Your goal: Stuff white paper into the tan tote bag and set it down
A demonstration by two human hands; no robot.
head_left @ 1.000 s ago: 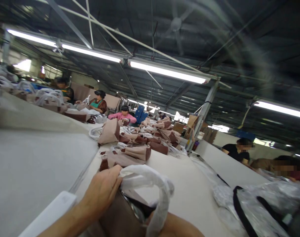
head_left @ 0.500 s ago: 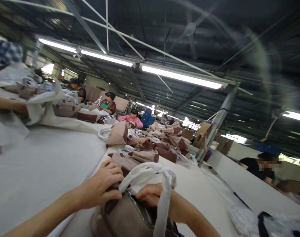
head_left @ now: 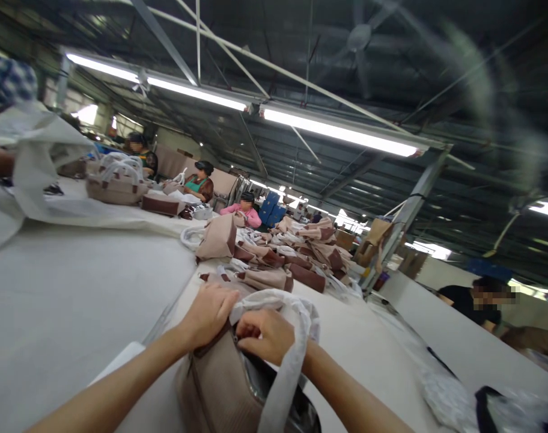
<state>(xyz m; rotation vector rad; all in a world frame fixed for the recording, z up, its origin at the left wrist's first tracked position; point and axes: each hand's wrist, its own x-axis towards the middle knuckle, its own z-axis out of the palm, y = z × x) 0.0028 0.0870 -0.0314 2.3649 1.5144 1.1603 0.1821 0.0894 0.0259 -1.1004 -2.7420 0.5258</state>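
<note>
The left hand (head_left: 210,313) is gripping the top edge of a taupe bag (head_left: 220,385), fingers curled over the rim as if to hold it steady. The right hand (head_left: 265,334) is sitting just beside it, close enough that the knuckles are nearly touching, with its fingertips pinching something small at the bag's mouth; what exactly is caught between them is too small to tell. The right forearm is passing through the loop of the bag's handle (head_left: 292,349), which is wrapped in white protective paper, so the wrap is draping over the wrist and down the near side. That seems to keep the handle out of the opening while the fingers are working there. The bag itself is standing directly under both hands, on the white table (head_left: 76,300), its dark, shiny inside showing beneath the right wrist.

Just beyond the hands, a pile of bags (head_left: 274,258) in the same taupe with brown trim is lying heaped along the table, some with white-wrapped handles. It is crowding the far side but not touching the held bag. Well to the left, a person's arm is lifting a white sheet (head_left: 39,162) beside more bags (head_left: 116,183). Further off, seated workers (head_left: 243,209) are facing the table. To the right, clear plastic bags (head_left: 463,391) are lying near another person (head_left: 472,297).
</note>
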